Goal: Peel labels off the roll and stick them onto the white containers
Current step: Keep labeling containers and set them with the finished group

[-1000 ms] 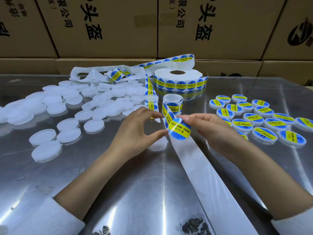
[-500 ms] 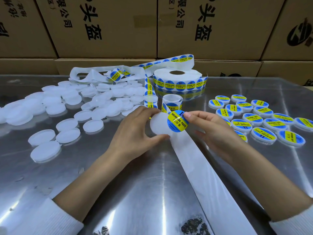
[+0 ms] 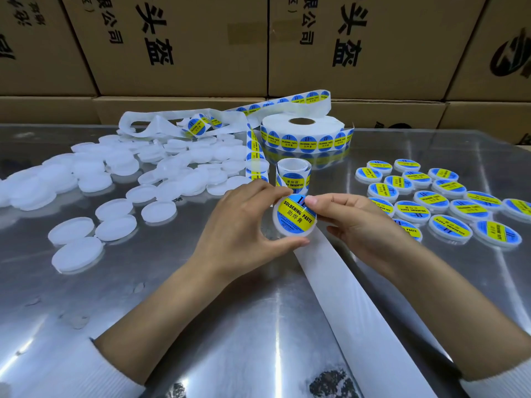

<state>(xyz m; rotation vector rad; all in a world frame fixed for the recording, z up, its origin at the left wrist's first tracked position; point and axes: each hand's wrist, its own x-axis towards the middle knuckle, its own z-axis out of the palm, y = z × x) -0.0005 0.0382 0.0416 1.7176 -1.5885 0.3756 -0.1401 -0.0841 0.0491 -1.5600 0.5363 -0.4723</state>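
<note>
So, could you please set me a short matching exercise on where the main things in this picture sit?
Things:
1. big label roll
2. plain white containers
3. labelled containers
4. container being labelled

Places:
A. spread over the table's left side
B. held between the left hand and right hand
C. lying flat at the back, near the boxes
D. grouped on the table's right side

Pairs: 1-C, 2-A, 3-D, 4-B
</note>
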